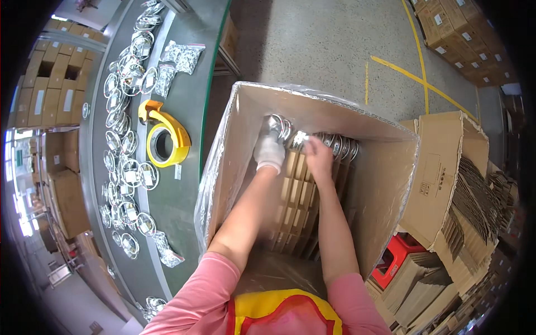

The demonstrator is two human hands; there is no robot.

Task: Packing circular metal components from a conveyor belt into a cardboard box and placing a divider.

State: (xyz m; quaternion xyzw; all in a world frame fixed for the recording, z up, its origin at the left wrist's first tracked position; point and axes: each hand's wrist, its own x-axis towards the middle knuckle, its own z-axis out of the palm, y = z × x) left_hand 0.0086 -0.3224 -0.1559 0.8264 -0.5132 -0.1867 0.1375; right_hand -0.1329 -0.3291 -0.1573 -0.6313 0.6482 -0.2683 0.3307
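Both my arms reach down into a large open carton (363,120) lined with clear plastic. My left hand (269,152), in a white glove, is at the far left inside, against round shiny metal pieces (277,127); its fingers are smeared by motion. My bare right hand (318,159) is beside it with fingers pinched at a small shiny metal piece (300,138), whose exact shape is blurred. More round metal pieces (343,146) stand in a row along the far wall, right of my right hand. Slotted cardboard dividers (293,201) fill the carton below my hands.
On the left, a green-topped bench (178,218) carries many round metal pieces (129,173), a yellow tape dispenser (177,137) and bags of small parts (187,56). To the right are an open carton with cardboard sheets (430,173) and a red stool (393,262). Stacked cartons (466,39) stand far right.
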